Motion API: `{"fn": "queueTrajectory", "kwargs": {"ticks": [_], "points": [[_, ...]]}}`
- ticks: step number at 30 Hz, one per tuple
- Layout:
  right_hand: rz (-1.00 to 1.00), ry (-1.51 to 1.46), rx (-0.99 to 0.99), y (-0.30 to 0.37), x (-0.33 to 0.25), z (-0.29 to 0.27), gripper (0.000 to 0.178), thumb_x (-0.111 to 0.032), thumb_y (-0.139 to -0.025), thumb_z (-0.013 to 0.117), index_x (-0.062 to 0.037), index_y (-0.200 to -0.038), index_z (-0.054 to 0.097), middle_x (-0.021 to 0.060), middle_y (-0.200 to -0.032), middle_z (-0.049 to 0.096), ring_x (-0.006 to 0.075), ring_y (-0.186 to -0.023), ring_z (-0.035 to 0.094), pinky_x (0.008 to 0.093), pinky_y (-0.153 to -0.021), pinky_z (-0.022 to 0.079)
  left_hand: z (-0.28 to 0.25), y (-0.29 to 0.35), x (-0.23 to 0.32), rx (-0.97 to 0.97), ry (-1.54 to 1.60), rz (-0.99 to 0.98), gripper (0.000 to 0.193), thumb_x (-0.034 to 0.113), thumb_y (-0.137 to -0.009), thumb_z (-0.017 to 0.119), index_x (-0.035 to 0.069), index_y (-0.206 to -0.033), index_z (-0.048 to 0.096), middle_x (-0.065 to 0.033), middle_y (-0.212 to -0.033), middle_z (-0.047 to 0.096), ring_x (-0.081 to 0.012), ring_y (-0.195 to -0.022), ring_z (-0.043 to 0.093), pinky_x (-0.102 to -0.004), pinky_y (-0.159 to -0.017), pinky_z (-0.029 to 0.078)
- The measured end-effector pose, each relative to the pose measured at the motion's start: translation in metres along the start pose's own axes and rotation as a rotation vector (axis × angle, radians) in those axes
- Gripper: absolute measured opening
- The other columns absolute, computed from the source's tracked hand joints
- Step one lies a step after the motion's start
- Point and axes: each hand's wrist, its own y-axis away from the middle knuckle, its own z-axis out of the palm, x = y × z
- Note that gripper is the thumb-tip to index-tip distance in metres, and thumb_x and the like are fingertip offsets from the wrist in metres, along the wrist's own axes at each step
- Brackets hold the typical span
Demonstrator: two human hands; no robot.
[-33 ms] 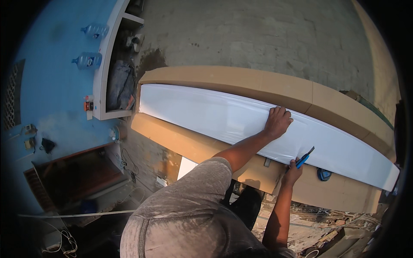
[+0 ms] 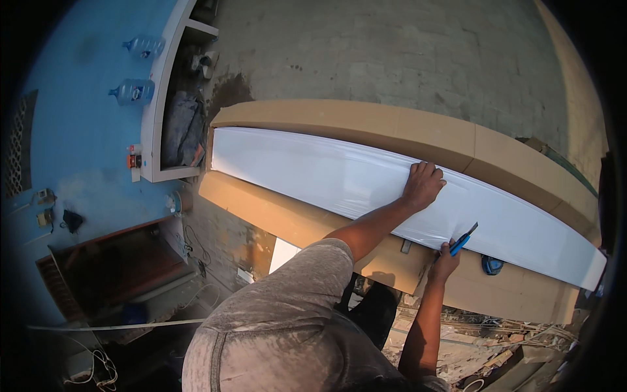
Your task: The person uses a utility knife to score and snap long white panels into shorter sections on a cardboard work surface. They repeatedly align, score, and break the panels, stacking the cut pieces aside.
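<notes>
A long white panel (image 2: 281, 153) in thin clear plastic film lies in an opened cardboard box (image 2: 385, 127). My left hand (image 2: 423, 188) reaches across it, fingers closed and curled over its far edge. The film is wrinkled between my hands. At the near edge, my right hand (image 2: 445, 264) is wrapped round a blue utility knife (image 2: 461, 244). Its blade is out, tilted up and to the right above the panel. Whether the blade touches the film, I cannot tell. A blue and black tape measure (image 2: 491, 265) lies beside the near edge, right of my right hand.
Along the left stand a white-framed shelf unit (image 2: 154, 130) and a blue wall (image 2: 85, 85), with two large water bottles (image 2: 134, 92). Rubble and sticks (image 2: 483, 343) lie below the box at the lower right. A grey paved floor (image 2: 392, 52) stretches beyond the box.
</notes>
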Motion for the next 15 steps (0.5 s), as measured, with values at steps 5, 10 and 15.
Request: {"fn": "queueTrajectory", "kwargs": {"ticks": [5, 10, 15], "points": [[-0.072, 0.137, 0.036, -0.008, 0.001, 0.013, 0.034, -0.007, -0.101, 0.067, 0.0049, -0.133, 0.066, 0.0086, -0.111, 0.071, 0.0125, -0.087, 0.064, 0.0297, -0.067, 0.053, 0.001, -0.016, -0.009, 0.055, 0.007, 0.025, 0.018, 0.023, -0.094, 0.075, 0.008, -0.101, 0.068, -0.0102, -0.107, 0.059, -0.0304, -0.108, 0.055, -0.0488, -0.101, 0.038], [-0.228, 0.224, 0.139, -0.008, -0.003, 0.024, 0.03, -0.011, -0.099, 0.07, 0.0054, -0.124, 0.071, 0.0129, -0.114, 0.07, 0.0241, -0.104, 0.066, 0.0386, -0.097, 0.053, 0.015, -0.019, -0.009, 0.022, -0.112, -0.082, 0.02, 0.026, -0.095, 0.077, 0.009, -0.102, 0.069, -0.0106, -0.106, 0.062, -0.0316, -0.105, 0.056, -0.0495, -0.095, 0.042], [-0.248, 0.202, 0.242, -0.016, 0.009, 0.03, 0.02, -0.007, -0.1, 0.069, 0.0007, -0.119, 0.072, 0.0024, -0.091, 0.069, 0.0089, -0.067, 0.061, 0.0268, -0.061, 0.052, 0.022, -0.022, -0.011, -0.014, -0.174, -0.081, 0.021, 0.026, -0.095, 0.077, 0.01, -0.108, 0.072, -0.0102, -0.113, 0.063, -0.0325, -0.112, 0.056, -0.0478, -0.101, 0.04]]}}
